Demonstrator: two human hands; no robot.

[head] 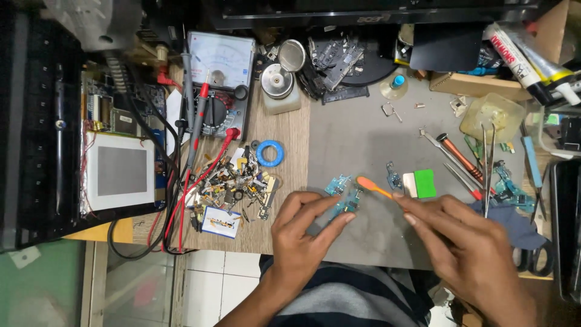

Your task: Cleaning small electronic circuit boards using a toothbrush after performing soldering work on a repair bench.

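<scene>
Right hand (469, 254) brushes thin teal board (344, 203) — left hand (301, 242) steadying.

A cluttered wooden workbench (284, 233) with a grey mat (357, 145) — pale tiled floor (212, 284) below, evenly lit.
</scene>
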